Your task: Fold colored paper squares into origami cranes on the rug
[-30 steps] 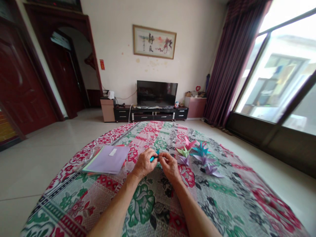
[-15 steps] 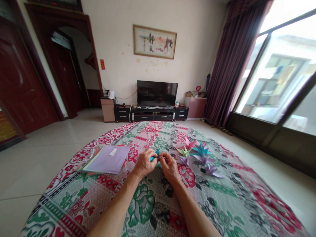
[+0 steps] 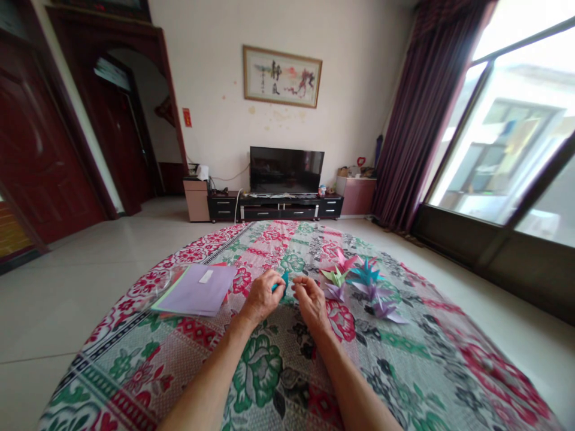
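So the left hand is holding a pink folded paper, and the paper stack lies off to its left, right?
Not quite: the folded paper in the left hand is teal blue, as the head view shows. The paper stack does lie off to its left.

Sheets [image 3: 193, 294] L, origami [image 3: 374, 291] R — on tblcloth [image 3: 197, 359]

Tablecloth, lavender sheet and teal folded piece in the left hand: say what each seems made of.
Tablecloth: probably woven fabric, matte, with a textured floral pattern. Lavender sheet: likely matte paper, flat, thin and straight-edged. Teal folded piece: probably matte paper, given its crisp point; the left hand hides much of it.
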Tool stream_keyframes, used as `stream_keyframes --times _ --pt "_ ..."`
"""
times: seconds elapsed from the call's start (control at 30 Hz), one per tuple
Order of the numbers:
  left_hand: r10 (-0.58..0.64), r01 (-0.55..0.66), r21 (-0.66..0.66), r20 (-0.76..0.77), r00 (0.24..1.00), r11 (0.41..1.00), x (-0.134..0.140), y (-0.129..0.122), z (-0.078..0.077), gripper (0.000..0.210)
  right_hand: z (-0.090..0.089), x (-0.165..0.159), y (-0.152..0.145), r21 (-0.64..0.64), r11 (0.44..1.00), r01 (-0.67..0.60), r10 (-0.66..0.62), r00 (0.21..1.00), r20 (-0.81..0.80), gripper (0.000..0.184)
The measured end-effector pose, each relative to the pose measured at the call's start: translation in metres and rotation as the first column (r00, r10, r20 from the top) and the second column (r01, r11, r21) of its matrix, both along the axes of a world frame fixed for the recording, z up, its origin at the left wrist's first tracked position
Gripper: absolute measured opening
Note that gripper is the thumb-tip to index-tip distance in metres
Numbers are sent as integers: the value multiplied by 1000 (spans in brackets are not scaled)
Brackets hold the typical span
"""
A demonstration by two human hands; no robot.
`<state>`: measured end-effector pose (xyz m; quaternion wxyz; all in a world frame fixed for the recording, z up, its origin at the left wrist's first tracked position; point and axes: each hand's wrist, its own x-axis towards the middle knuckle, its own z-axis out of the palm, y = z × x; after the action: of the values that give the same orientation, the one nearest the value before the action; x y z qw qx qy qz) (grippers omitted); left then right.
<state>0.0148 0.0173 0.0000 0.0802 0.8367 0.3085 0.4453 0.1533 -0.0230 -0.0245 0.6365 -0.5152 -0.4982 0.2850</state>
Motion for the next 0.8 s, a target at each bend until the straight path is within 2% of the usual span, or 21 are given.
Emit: stream_keyframes --times 0.17,0.47,0.6,0.8 --pt "-13 14 32 -44 999 999 -1 1 0 13 2 2 1 -34 999 -13 15 999 47 27" --pt "-56 65 58 -140 989 996 0 -3 4 16 0 2 4 -135 990 -43 37 998 -49 32" --pt "-58 66 62 -120 991 996 1 -3 3 15 1 1 5 -163 984 -73 50 988 -144 31" --pt "-45 48 44 -60 997 998 1 -2 2 13 9 -1 -2 -189 955 -228 156 930 -333 33"
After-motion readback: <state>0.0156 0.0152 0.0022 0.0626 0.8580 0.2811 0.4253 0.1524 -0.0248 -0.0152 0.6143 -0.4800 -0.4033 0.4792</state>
